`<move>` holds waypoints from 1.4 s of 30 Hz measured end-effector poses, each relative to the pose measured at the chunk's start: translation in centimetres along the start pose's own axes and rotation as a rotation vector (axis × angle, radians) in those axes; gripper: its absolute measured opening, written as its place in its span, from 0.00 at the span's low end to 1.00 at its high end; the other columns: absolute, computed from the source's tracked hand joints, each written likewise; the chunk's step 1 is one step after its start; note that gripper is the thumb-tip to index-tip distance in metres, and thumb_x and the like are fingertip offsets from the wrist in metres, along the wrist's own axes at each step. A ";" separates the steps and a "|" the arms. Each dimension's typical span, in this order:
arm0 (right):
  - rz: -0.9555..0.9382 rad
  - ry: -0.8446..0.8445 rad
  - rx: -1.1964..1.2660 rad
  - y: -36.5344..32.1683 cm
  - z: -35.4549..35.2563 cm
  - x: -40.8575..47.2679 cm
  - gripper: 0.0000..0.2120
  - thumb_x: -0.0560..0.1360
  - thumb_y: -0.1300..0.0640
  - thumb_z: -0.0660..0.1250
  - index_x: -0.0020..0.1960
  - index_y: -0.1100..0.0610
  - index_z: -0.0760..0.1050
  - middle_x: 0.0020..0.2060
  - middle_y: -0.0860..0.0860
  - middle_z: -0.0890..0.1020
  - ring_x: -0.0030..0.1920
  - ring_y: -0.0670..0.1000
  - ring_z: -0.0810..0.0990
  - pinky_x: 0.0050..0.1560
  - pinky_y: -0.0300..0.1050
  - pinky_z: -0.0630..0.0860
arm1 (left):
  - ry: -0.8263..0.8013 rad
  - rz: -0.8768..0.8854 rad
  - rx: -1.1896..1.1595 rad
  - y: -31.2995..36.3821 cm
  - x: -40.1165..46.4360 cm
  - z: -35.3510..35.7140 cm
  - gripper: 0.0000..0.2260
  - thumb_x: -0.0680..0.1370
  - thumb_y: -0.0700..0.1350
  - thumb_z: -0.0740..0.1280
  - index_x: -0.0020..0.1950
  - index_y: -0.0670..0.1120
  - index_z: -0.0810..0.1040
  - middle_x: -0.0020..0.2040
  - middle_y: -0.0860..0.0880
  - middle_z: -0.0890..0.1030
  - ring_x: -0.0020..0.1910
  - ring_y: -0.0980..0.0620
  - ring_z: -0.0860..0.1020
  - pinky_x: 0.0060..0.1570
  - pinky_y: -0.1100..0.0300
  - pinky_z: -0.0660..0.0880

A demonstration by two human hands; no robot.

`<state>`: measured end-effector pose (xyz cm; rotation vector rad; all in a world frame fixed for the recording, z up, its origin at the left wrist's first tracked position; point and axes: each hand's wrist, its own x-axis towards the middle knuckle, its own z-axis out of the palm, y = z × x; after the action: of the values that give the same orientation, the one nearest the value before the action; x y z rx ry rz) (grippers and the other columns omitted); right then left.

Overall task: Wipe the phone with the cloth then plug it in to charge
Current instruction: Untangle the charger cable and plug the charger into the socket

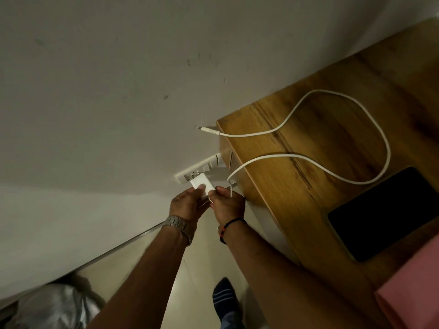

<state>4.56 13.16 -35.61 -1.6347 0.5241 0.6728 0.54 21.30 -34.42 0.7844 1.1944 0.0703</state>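
A white charger block (199, 184) is held at the white wall socket strip (199, 167), its prongs at the socket. My left hand (186, 204) grips the block from the left, and my right hand (227, 203) pinches its right end where the cable leaves. The white cable (337, 172) loops over the wooden table top (308, 143); its free plug end (206, 130) sticks out past the table's far corner. The black phone (382, 214) lies flat, screen dark, at the table's right. A pink cloth (413, 288) sits at the lower right.
A pale wall fills the upper left, meeting a tiled floor below. A crumpled silver-grey bag (54, 307) lies on the floor at lower left. My socked foot (225, 298) stands beside the table's side panel.
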 end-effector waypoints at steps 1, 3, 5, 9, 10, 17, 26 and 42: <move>0.005 -0.003 0.003 -0.1 0.2 0.1 0.10 0.75 0.60 0.74 0.40 0.46 0.82 0.35 0.40 0.83 0.50 0.53 0.86 0.58 0.58 0.83 | 0.013 0.010 -0.008 0.1 0.1 0.0 0.12 0.79 0.37 0.72 0.62 0.34 0.82 0.53 0.38 0.86 0.55 0.39 0.85 0.50 0.51 0.85; 0.021 0.000 0.001 -0.3 0.5 0.2 0.06 0.74 0.60 0.75 0.41 0.49 0.84 0.35 0.41 0.84 0.49 0.52 0.87 0.58 0.56 0.83 | 0.033 0.024 0.011 0.5 0.4 0.1 0.13 0.79 0.38 0.72 0.62 0.34 0.82 0.53 0.37 0.85 0.53 0.40 0.85 0.48 0.53 0.86; 0.011 0.021 -0.036 -0.3 0.8 0.3 0.03 0.74 0.58 0.75 0.47 0.54 0.86 0.34 0.42 0.84 0.48 0.52 0.87 0.57 0.56 0.84 | 0.052 0.022 0.024 0.9 0.7 0.2 0.10 0.79 0.38 0.73 0.59 0.36 0.83 0.54 0.36 0.85 0.53 0.40 0.85 0.45 0.54 0.85; -0.039 0.025 -0.085 0.0 1.0 0.5 0.04 0.74 0.58 0.75 0.48 0.56 0.86 0.32 0.41 0.83 0.46 0.52 0.87 0.56 0.57 0.84 | 0.074 0.010 0.021 1.5 0.9 0.4 0.03 0.78 0.37 0.74 0.49 0.38 0.83 0.51 0.36 0.85 0.49 0.39 0.86 0.34 0.56 0.84; -0.033 0.017 -0.072 0.0 0.9 0.6 0.04 0.74 0.58 0.75 0.48 0.56 0.86 0.33 0.41 0.83 0.47 0.53 0.87 0.57 0.57 0.84 | 0.078 0.018 0.030 1.5 0.9 0.3 0.03 0.78 0.37 0.74 0.49 0.38 0.83 0.51 0.35 0.85 0.50 0.38 0.86 0.34 0.56 0.84; 0.306 -0.092 -0.027 -1.7 -1.1 -2.3 0.31 0.70 0.48 0.79 0.66 0.60 0.75 0.56 0.54 0.80 0.55 0.55 0.79 0.58 0.47 0.77 | 0.062 -0.096 0.272 5.1 -3.7 -0.1 0.22 0.80 0.47 0.72 0.68 0.34 0.76 0.63 0.36 0.79 0.60 0.39 0.80 0.56 0.47 0.79; 0.249 -0.399 -0.242 -7.2 -7.5 -15.2 0.15 0.74 0.48 0.75 0.44 0.57 0.73 0.40 0.58 0.73 0.43 0.54 0.73 0.50 0.45 0.74 | -0.069 0.205 0.237 10.7 -15.3 7.0 0.22 0.75 0.60 0.75 0.55 0.42 0.83 0.49 0.44 0.87 0.49 0.45 0.86 0.45 0.49 0.85; -0.428 -0.149 -0.317 -19.8 -21.0 -22.9 0.13 0.76 0.53 0.74 0.60 0.47 0.79 0.53 0.42 0.83 0.54 0.40 0.81 0.46 0.28 0.78 | 0.082 0.760 0.158 13.6 -21.7 11.0 0.09 0.80 0.45 0.73 0.40 0.44 0.85 0.40 0.43 0.86 0.44 0.39 0.87 0.45 0.42 0.85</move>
<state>4.04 -4.91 -3.59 -1.8961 -0.0499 0.5671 5.94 16.19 -7.52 1.3526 0.9274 0.6433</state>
